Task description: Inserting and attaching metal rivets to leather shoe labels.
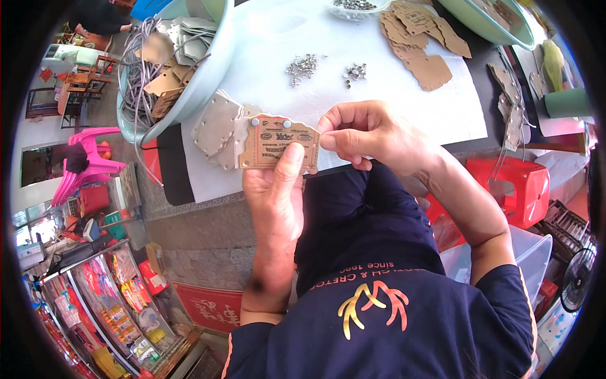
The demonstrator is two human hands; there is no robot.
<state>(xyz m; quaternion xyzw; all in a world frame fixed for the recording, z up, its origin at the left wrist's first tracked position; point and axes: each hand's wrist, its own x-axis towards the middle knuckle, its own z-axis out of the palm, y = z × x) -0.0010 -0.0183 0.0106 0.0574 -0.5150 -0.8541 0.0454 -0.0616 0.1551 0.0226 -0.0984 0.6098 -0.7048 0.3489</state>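
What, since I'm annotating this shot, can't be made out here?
All in the head view:
Back of the brown piece: turned away, left hand under it.
Anything between the right fingers: hidden by those fingers.
Count of metal bits: too small, overlapping.
Far side of the clear bowl: cut off by the upper edge.

Open white sheet (435,117) rightward, basin (213,66) blocking left, metal bits (302,69) ahead

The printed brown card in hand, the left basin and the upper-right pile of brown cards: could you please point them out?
Printed brown card (276,134), head view: upper middle of face.
Left basin (202,84), head view: outer wall.
Pile of brown cards (418,48), head view: card near its middle.
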